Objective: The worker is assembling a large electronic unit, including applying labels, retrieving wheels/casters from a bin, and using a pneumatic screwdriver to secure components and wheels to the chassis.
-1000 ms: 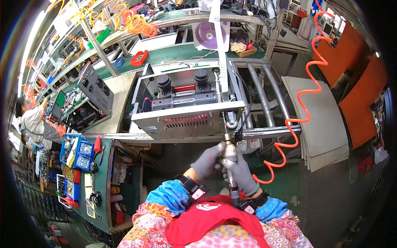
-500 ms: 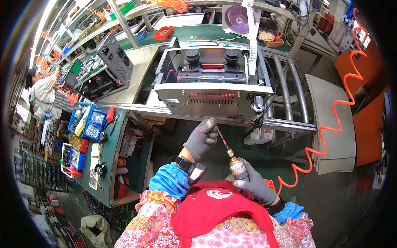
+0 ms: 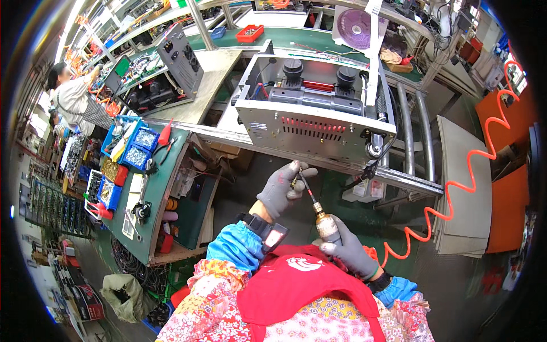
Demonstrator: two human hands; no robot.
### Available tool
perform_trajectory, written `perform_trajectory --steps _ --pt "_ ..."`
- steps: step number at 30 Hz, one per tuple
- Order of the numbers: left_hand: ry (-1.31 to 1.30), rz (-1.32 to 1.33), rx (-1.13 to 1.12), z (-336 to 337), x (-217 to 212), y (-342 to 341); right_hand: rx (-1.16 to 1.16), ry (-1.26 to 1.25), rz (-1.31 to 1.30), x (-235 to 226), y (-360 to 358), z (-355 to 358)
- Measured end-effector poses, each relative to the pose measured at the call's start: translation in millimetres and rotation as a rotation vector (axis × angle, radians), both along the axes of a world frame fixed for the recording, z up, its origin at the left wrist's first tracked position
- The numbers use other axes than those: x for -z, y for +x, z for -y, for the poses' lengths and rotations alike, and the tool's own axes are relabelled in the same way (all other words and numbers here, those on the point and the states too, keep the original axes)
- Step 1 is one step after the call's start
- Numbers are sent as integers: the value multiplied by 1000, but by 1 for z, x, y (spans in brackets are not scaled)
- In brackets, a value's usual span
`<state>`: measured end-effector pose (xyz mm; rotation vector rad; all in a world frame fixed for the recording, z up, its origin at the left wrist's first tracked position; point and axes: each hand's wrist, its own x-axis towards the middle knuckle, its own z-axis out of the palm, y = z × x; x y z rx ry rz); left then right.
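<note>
My right hand (image 3: 354,255), in a grey glove, is wrapped round an air screwdriver (image 3: 327,228) with a gold and silver body. Its long bit (image 3: 308,189) slants up and left to the fingers of my left hand (image 3: 278,191). That hand, gloved too, is pinched closed, and small dark bits show between its fingers, too small to name. Beyond both hands stands a metal machine case (image 3: 313,134), its slotted side panel facing me and its top off. Inside it lies a dark motor unit (image 3: 316,101) with two black round caps. Both hands are apart from the case.
A coiled orange air hose (image 3: 447,211) runs along the right. At left, a green bench (image 3: 171,171) bears blue bins (image 3: 137,157) of small parts and pliers (image 3: 165,153). Steel rollers (image 3: 424,137) adjoin the case. Another person (image 3: 77,102) stands at the far left.
The view has turned, so the case and benches sit further right in it. My left fingers have shifted slightly around the bit's tip; the screwdriver stays in my right hand.
</note>
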<state>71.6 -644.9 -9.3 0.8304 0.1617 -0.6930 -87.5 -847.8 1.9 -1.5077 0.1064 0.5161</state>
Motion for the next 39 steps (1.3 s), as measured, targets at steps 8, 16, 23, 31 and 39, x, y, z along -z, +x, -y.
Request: perform_trajectory --steps 8,16,23,31,39 --pt "-118 -6 -135 -12 15 0 -32 46 -74 -12 13 -9" --pt "-139 37 -330 -48 26 -6 -130 55 -88 -14 35 -43" --pt "-243 100 -419 -96 32 -6 -185 950 -780 -11 55 -68" --pt "393 -41 -705 -236 65 29 -292 273 -418 -22 95 -134" --pt "1810 -214 -751 -505 83 103 -90 167 -463 -29 105 -182"
